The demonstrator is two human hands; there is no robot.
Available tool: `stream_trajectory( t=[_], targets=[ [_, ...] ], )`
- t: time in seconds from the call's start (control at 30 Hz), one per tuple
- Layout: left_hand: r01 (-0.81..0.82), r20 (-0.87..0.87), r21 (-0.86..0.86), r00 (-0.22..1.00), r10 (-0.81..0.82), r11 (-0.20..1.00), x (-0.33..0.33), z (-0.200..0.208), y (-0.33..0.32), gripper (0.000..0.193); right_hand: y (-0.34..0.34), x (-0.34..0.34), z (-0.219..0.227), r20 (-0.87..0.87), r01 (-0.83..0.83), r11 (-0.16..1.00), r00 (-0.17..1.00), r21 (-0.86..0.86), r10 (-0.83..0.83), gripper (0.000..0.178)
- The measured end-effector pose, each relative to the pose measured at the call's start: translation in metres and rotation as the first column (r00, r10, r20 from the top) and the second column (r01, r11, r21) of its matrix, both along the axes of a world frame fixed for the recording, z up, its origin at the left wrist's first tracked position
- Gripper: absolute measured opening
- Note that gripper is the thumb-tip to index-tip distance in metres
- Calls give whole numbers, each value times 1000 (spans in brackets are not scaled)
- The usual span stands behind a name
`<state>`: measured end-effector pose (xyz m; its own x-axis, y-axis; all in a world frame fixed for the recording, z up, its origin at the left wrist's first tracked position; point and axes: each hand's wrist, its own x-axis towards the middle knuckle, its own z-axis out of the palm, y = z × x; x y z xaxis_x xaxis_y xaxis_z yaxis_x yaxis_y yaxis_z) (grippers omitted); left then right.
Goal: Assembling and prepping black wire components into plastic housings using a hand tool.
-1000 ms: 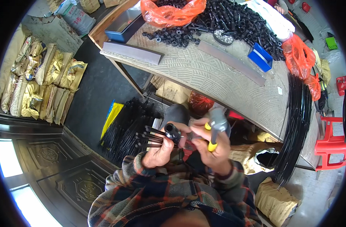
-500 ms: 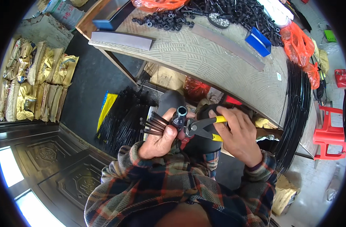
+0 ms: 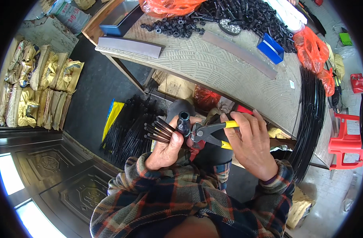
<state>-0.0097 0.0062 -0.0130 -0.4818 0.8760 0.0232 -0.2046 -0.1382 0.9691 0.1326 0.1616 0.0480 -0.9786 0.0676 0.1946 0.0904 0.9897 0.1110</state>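
My left hand (image 3: 165,152) is closed round a bundle of thin black rods (image 3: 159,131), their ends fanning out to the left. In the same grip, a black tubular fitting (image 3: 184,125) stands with its round open end up. My right hand (image 3: 251,144) holds a pair of end-cutting pliers (image 3: 213,133) by the yellow-tipped handles, which are spread apart. The pliers' head lies against the fitting's right side, beside my left fingers. I cannot tell whether its jaws bite on anything, since the fitting and fingers hide them. Below the pliers' head, a red part (image 3: 194,151) shows.
A worktable (image 3: 213,61) ahead bears a heap of black fittings (image 3: 249,16), a blue tray (image 3: 271,48) and orange bags (image 3: 310,47). Long black rods (image 3: 308,115) hang over its right side. More rods (image 3: 128,127) lie at left; a red stool (image 3: 346,141) stands at right.
The black fitting has shifted slightly left in my left hand and stands more upright. The pliers' head has followed it a little to the left. Both hands keep their hold.
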Motion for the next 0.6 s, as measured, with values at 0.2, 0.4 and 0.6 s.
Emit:
stream_trajectory(
  t=[0.2,0.4,0.6],
  targets=[
    [30,-118,-11,992,-31,999,2,5,1,68,8,-3,26,116,-76,990,991,118,62,30],
    [76,-140,4,987,-75,997,5,-6,-1,50,10,5,13,280,-68,962,949,-265,144,33],
    [62,-57,6,996,-62,998,7,-9,4,67,7,6,-1,117,-30,965,991,-259,62,35]
  ],
)
